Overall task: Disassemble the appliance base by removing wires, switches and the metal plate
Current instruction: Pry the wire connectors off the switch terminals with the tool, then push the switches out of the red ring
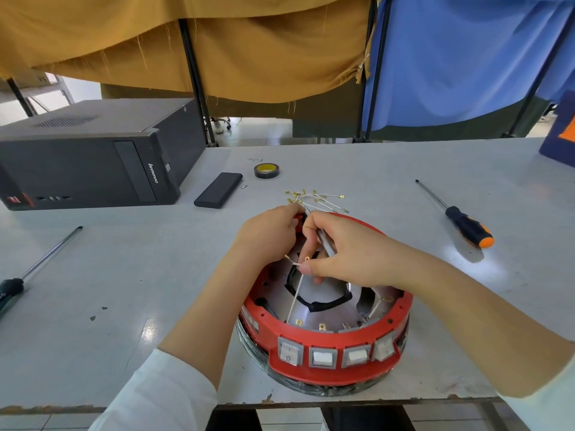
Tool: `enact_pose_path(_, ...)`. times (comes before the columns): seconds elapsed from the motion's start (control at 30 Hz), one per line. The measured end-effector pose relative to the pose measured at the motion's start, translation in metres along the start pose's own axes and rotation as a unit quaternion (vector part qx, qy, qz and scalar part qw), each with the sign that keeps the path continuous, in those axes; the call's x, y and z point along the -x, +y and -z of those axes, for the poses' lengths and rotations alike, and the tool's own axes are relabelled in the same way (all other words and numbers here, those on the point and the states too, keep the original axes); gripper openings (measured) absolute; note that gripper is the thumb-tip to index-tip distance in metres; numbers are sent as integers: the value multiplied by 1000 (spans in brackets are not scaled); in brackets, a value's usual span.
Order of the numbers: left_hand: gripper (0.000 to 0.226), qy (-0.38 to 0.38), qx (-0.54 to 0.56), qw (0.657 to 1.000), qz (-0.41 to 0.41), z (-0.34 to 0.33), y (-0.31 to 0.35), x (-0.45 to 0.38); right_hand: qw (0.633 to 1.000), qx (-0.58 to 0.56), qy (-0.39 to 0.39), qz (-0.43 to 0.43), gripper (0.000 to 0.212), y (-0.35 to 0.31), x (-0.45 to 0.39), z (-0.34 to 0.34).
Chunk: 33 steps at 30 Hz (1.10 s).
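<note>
Pinching a white wire (295, 293) that slants down toward the near switches (337, 353) inside the red base (326, 365) on the bench (124, 275), the right hand (348, 253) also grips tweezers (323, 245); left hand (267, 237) grips the far rim.

The round red appliance base (323, 353) sits open side up at the near edge of the surface. Four white rocker switches (322, 357) line its front wall. Inside lies a grey metal plate (314, 311) with a black-edged opening. One white wire (294, 298) runs up from the inside; a pile of removed wires (314, 199) lies just behind the base.
</note>
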<state>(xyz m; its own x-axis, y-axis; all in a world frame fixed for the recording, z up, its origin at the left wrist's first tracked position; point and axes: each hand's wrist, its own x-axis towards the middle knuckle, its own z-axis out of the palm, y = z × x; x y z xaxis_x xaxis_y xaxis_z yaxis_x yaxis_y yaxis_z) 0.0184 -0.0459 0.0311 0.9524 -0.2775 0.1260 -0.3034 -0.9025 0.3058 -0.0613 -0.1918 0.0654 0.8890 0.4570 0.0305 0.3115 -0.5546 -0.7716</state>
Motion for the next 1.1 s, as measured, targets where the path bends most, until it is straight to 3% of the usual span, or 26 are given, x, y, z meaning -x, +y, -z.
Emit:
enact_pose_path(0.13,28,-1,21,1000,-1,0,0,2,992,-126,-13,-1,32,-4,4,24)
enact_pose_path(0.33,34,-1,40,999,-35,2,-2,5,939,-320,118,-31,33,5,-3,63)
enact_pose_path(0.43,33,-8,54,998,-15,1,-2,4,881,-445,150,-52,32,16,-16,81)
enact_pose_path(0.6,35,0,63,998,-6,-1,-2,3,710,-619,302,-148,22,50,-68,95)
enact_pose_path(0.83,34,7,79,997,-17,-2,-5,2,633,-664,316,-243,20,101,-136,76)
enact_pose_path(0.93,34,3,83,996,-19,-2,-6,1,678,-612,318,-255,15,110,-153,71)
enact_pose_path(1.0,33,-1,81,996,-21,-2,-7,1,760,-502,322,-259,18,115,-160,68)
enact_pose_path(1.07,33,-3,82,996,-20,-2,-7,0,863,-290,328,-255,25,122,-163,65)
enact_pose_path(1.1,33,-3,83,996,-19,-2,-7,0,890,-203,329,-242,26,122,-163,63)
